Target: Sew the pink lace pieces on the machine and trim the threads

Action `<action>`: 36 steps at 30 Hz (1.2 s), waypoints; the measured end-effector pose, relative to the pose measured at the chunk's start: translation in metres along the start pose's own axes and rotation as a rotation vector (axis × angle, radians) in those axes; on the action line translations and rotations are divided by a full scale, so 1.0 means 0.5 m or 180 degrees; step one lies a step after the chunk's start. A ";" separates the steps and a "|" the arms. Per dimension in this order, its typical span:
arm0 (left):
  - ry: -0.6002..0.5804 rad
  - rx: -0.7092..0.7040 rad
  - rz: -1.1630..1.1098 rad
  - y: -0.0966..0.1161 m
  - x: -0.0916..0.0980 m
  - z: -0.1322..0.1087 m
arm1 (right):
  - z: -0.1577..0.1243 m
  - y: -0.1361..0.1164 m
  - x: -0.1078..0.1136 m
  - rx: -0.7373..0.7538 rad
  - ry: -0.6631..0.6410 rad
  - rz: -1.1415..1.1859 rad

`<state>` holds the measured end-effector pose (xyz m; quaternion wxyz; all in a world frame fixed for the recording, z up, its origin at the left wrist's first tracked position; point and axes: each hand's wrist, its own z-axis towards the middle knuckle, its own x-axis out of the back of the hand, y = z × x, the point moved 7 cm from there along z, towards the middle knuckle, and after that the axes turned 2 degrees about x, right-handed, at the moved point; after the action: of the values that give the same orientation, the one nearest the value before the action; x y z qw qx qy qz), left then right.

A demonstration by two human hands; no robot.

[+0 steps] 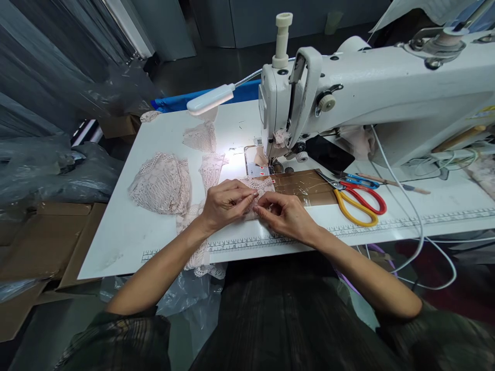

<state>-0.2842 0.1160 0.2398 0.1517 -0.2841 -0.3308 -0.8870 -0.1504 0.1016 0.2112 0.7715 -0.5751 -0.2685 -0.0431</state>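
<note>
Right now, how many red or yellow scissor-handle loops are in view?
2: the rounded yellow loop, right of the right hand, and the rounded red loop just beyond it.

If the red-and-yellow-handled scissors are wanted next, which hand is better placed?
Probably the right hand: the scissors lie on its side, nearer to it. The left hand is farther off, with the right between. Both have their fingers at the lace.
</note>
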 end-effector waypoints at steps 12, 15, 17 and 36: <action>-0.1072 -0.1120 -0.0083 0.043 -0.043 -0.022 | -0.029 0.020 0.100 0.0219 -0.0217 -0.0803; -0.1215 -0.1230 0.0070 0.047 -0.056 -0.030 | -0.010 0.051 0.119 0.0397 0.0028 -0.1185; -0.1209 -0.1337 0.0078 0.054 -0.052 -0.030 | -0.004 0.063 0.104 0.0702 -0.0171 -0.1342; -0.1353 -0.1114 0.0775 0.111 -0.069 -0.043 | 0.032 0.085 0.082 0.1286 -0.0541 -0.1769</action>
<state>-0.2403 0.0635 0.2332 0.1331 -0.5229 -0.1608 -0.8265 -0.1051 0.1403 0.1968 0.8034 -0.3173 -0.4811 -0.1494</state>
